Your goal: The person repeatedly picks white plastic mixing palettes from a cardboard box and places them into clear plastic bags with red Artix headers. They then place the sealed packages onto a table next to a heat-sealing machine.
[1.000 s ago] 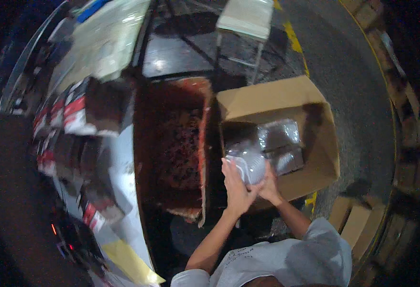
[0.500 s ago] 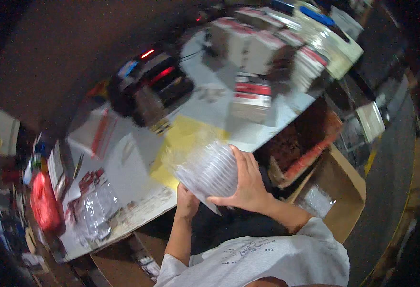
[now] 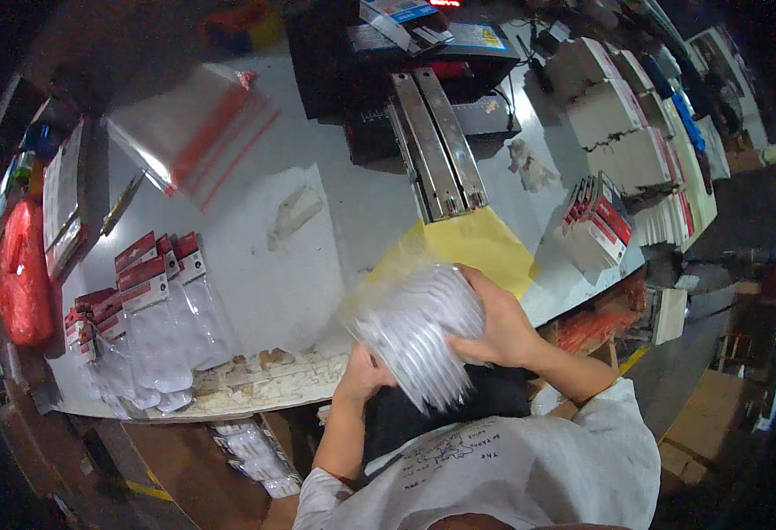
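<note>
Stack: we see a clear plastic bag of stacked white ribbed pieces (image 3: 414, 327) held at the near edge of the grey worktable (image 3: 317, 265), over a yellow sheet (image 3: 476, 247).
Right hand (image 3: 498, 331): fingers spread, gripping the stack's right side.
Left hand (image 3: 361, 375): we see it cupped beneath, supporting the stack.

Both hands clasping a stack of clear plastic packs (image 3: 414, 331) above table edge (image 3: 264, 389): left hand (image 3: 363, 375) underneath, right hand (image 3: 498, 331) on top; red-topped packets (image 3: 145, 318) lying left; yellow sheet (image 3: 476, 247) just behind
</note>
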`<action>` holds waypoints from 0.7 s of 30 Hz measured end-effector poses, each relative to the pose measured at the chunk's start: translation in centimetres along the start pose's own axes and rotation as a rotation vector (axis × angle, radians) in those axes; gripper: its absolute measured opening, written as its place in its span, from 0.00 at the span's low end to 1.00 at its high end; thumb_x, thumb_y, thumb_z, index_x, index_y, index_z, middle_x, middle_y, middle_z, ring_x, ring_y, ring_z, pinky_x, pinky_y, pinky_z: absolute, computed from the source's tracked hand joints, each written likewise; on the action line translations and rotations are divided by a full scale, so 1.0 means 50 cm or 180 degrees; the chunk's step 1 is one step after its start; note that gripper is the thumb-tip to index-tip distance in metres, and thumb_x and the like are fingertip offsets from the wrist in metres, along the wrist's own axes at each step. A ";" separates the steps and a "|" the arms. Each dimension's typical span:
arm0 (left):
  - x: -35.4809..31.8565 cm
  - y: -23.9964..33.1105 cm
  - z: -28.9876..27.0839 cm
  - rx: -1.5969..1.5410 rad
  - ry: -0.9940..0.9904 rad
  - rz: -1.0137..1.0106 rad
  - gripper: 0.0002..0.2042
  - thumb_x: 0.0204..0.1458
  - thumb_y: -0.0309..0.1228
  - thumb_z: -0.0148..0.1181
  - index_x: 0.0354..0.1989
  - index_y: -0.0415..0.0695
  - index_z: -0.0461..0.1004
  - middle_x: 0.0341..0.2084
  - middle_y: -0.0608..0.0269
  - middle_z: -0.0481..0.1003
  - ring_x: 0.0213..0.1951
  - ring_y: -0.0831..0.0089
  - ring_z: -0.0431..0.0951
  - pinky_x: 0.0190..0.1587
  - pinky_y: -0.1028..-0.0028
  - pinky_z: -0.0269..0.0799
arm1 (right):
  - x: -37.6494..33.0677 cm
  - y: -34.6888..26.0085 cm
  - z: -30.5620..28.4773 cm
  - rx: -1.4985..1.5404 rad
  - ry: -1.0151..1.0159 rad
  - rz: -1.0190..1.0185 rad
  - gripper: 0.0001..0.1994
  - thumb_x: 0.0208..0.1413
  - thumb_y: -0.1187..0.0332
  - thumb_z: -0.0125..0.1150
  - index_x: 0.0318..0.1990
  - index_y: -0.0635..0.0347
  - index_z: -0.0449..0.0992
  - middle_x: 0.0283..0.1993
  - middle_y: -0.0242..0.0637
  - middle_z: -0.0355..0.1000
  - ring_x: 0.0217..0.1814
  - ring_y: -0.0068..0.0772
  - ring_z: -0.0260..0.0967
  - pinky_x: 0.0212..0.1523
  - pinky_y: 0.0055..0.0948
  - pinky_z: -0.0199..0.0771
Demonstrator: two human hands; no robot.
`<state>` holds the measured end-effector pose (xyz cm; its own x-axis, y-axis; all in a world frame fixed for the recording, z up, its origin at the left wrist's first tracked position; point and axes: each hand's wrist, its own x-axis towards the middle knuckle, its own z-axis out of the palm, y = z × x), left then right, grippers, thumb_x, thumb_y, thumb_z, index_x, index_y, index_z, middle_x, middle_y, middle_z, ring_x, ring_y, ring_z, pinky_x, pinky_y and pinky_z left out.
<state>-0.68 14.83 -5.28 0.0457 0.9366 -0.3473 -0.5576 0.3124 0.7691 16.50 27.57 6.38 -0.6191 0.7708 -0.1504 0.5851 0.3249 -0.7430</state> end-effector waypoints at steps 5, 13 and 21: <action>0.000 -0.017 0.060 -0.0450 -0.0274 -0.0299 0.51 0.18 0.35 0.78 0.58 0.37 0.56 0.52 0.60 0.64 0.54 0.68 0.65 0.55 0.68 0.61 | -0.010 0.005 -0.011 -0.0065 0.0304 0.0075 0.38 0.32 0.73 0.65 0.57 0.69 0.56 0.50 0.53 0.62 0.52 0.54 0.61 0.53 0.41 0.62; -0.040 0.043 0.199 0.0671 0.0671 0.0438 0.51 0.16 0.41 0.80 0.54 0.36 0.57 0.50 0.56 0.66 0.51 0.67 0.67 0.54 0.67 0.62 | -0.104 0.076 0.001 0.0665 0.1611 -0.0599 0.38 0.40 0.74 0.65 0.59 0.71 0.51 0.51 0.49 0.60 0.50 0.43 0.62 0.50 0.35 0.63; -0.003 0.066 0.267 0.1810 0.0953 0.0017 0.45 0.21 0.40 0.79 0.50 0.35 0.61 0.43 0.54 0.70 0.47 0.65 0.71 0.50 0.70 0.66 | -0.098 0.151 -0.007 0.2236 0.1691 0.0705 0.35 0.43 0.75 0.65 0.58 0.68 0.52 0.53 0.45 0.59 0.56 0.38 0.60 0.55 0.34 0.61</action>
<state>8.54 17.81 4.46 -0.2353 0.8792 -0.4142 -0.0269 0.4201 0.9071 24.17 26.43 1.75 -0.1056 0.9836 -0.1461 0.1001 -0.1357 -0.9857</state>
